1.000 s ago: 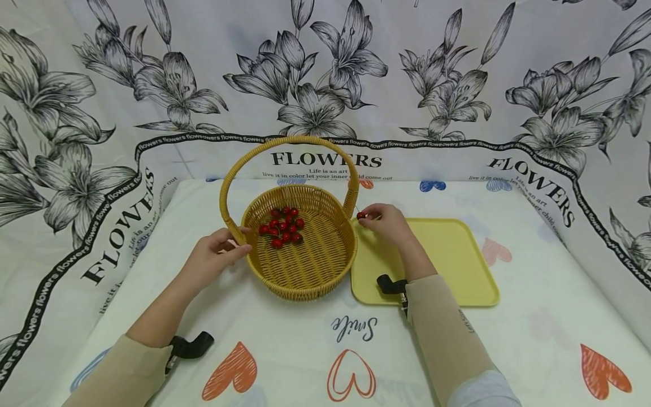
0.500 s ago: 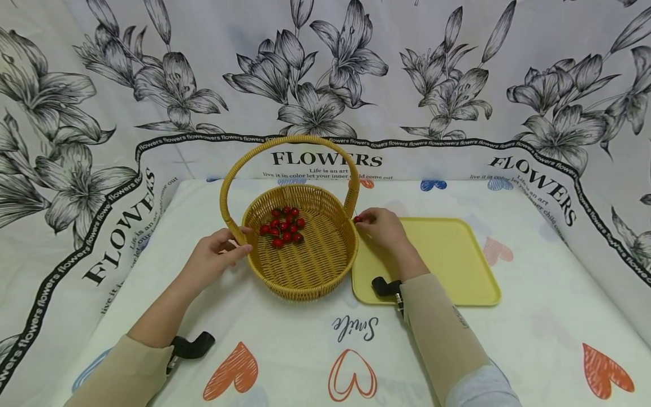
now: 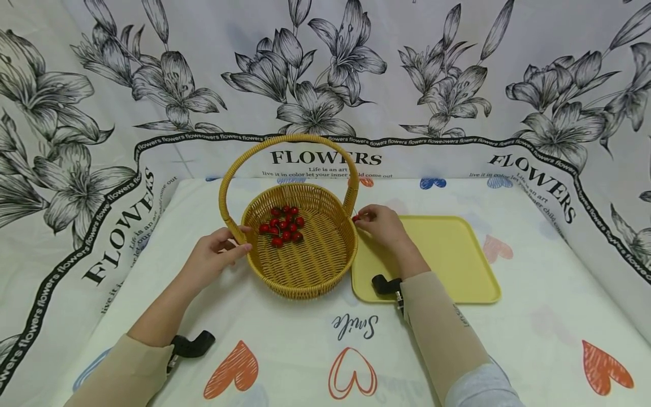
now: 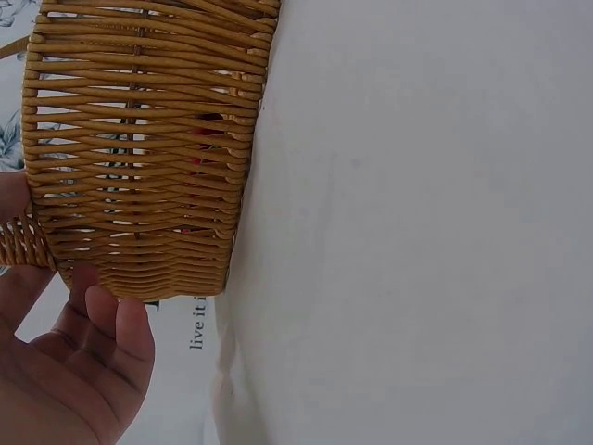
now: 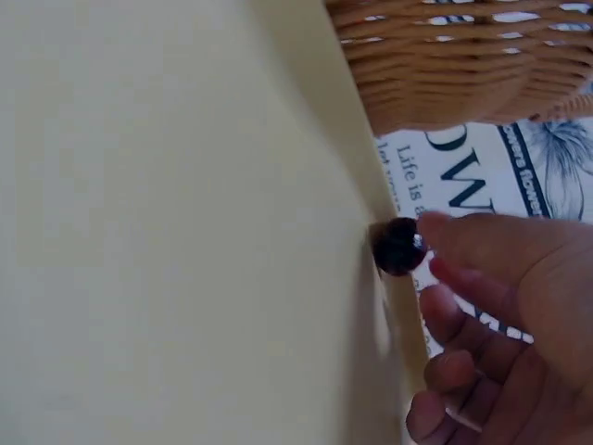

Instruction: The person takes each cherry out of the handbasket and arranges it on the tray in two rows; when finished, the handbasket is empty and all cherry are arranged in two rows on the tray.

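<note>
A yellow wicker basket (image 3: 305, 285) with a tall arched handle stands left of the yellow tray, and several red cherries (image 3: 283, 225) lie in its left half. My left hand (image 3: 213, 251) grips the basket's left side at the foot of the handle; in the left wrist view its thumb and fingers lie either side of it. My right hand (image 3: 383, 226) pinches a single dark red cherry (image 5: 399, 247) between thumb and finger. That cherry is at the tray's far left corner, close to the basket's right side. Whether it touches the tray, I cannot tell.
The yellow tray (image 3: 447, 260) lies flat right of the basket, partly under my right forearm. A white cloth with printed hearts (image 3: 351, 373) covers the table. Behind hangs a flower-printed curtain (image 3: 325, 73).
My right hand shifted slightly left and nearer with the cherry, toward the basket's right side, then stayed almost still. The left hand and basket have not visibly moved.
</note>
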### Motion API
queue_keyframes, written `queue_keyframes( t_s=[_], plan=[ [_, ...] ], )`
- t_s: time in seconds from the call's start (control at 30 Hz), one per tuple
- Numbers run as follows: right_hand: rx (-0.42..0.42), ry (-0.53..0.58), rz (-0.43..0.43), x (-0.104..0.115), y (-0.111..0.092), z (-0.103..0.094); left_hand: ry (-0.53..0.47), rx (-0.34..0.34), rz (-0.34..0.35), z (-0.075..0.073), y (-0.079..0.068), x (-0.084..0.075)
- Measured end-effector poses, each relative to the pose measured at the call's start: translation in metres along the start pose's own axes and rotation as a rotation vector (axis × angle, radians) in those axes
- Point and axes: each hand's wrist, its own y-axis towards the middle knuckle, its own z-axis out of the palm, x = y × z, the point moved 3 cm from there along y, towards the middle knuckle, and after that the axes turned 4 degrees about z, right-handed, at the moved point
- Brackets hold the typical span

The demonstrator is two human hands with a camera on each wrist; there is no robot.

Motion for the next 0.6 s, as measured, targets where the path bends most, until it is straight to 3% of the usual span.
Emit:
queue_keyframes(
  t_s=[0.4, 0.6],
  plan=[
    [-0.051, 0.101, -0.026, 0.012, -0.011, -0.04, -0.001, -0.003, 0.005, 0.0, 0.0, 0.001],
    [-0.062, 0.162, -0.041, 0.029, -0.026, -0.063, -0.003, -0.011, 0.003, 0.0, 0.0, -0.001]
  ],
)
